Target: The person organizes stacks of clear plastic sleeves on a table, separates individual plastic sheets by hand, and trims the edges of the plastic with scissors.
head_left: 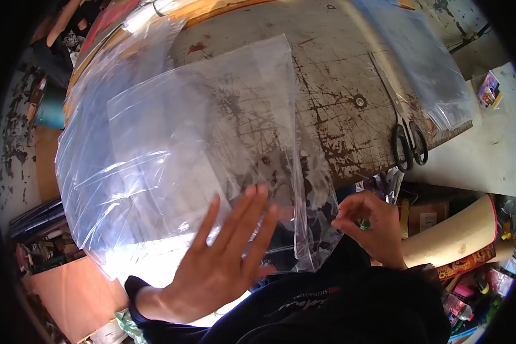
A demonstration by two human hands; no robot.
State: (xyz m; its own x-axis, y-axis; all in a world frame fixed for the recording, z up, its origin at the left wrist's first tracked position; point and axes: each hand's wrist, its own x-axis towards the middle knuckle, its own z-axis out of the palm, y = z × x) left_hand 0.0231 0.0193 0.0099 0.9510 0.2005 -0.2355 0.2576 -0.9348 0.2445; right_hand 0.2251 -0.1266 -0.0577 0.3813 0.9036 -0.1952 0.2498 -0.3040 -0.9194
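Note:
My left hand (218, 258) lies with fingers spread over the lower part of a clear plastic sheet (246, 103). Under and to the left of that sheet is a stack of clear plastic sheets (97, 155), bright with reflections. At the table's near edge, my right hand (372, 225) is closed, thumb and index fingertip pinched together beside the plastic's right edge. Whatever may be between those fingertips is too small to name. Scissors with black handles (406, 129) rest on the worn table to the right, beyond my right hand.
The scratched table (332, 74) has its edge near my body. Another pile of clear plastic (424, 69) lies at the back right. A beige roll (456, 232) and a cardboard box (429, 219) sit at the lower right, a brown board (77, 295) at the lower left.

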